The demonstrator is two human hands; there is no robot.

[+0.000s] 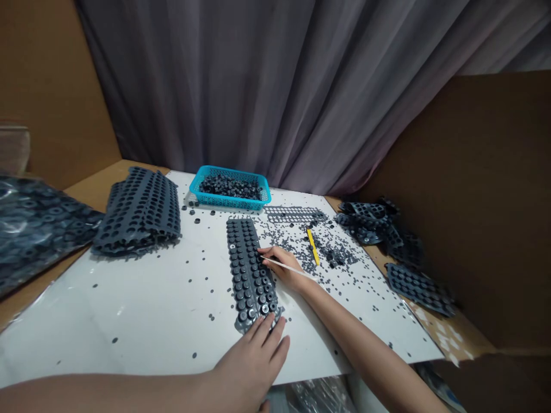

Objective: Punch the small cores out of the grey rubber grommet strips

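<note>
Fingers [269,335] of the left hand [253,361]: spread flat, holding nothing, tips pressing the near end of the grey rubber strip [251,269] at lower centre of the frame. Right hand [284,267]: fingers narrowed in a pinch on a thin white stick [286,267], whose tip meets the strip's right edge about halfway along its length.

Item 1, rubber strip: long, dark, studded with rows of round pieces, lying lengthwise on the white board [142,304] at centre frame.

Item 2, blue basket [230,187]: upper centre, filled with small dark rings.

Item 3, stack of perforated rubber sheets [140,211]: upper left of the board.

Item 4, yellow tool [313,246]: right of the strip, lying among scattered dark bits [340,255].

Item 5, emptied sheets [396,246]: right edge of the board, heaped and overlapping.

Handling note, offered as judgement: the strip looks soft and liable to creep, so the flat left palm should bear down firmly while the stick works. The stick is best kept at a low angle and its tip set at the rim of 1 piece at a time, so that neighbours are not disturbed. Working row by row from the middle toward the held end would keep the anchor close to the point of effort. Loose bits near the strip could slip under it and are better brushed aside.
</note>
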